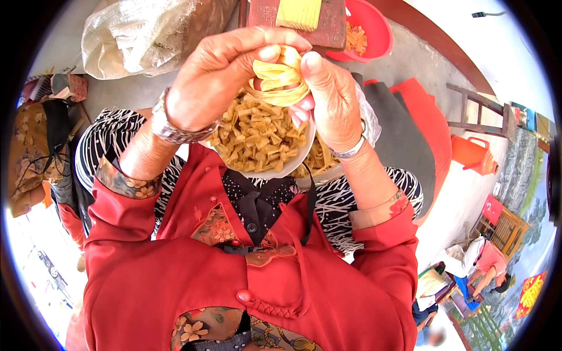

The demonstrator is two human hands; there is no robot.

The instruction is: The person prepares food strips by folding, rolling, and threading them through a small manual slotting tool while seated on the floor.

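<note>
Both hands are raised over a white bowl (303, 161) heaped with small tan knots (259, 136) that look like knotted tofu skin. My left hand (215, 74), with a metal watch at its wrist, curls over a looped bundle of flat yellow strips (281, 83). Opposite it, my right hand (329, 96) grips the same strips between thumb and fingers and wears a silver bracelet. Some fingertips are hidden behind the loops. Beside the bowl, more strips (324, 159) lie in a clear plastic bag (371, 114).
Ahead stands a worn red wooden stool (263, 17) with a yellow stack (298, 14) on it. A red basin (384, 35) holds orange pieces. A plastic sack (136, 39) sits at upper left. Rightward are an orange jug (470, 151), a wooden frame (483, 127) and a person (489, 259).
</note>
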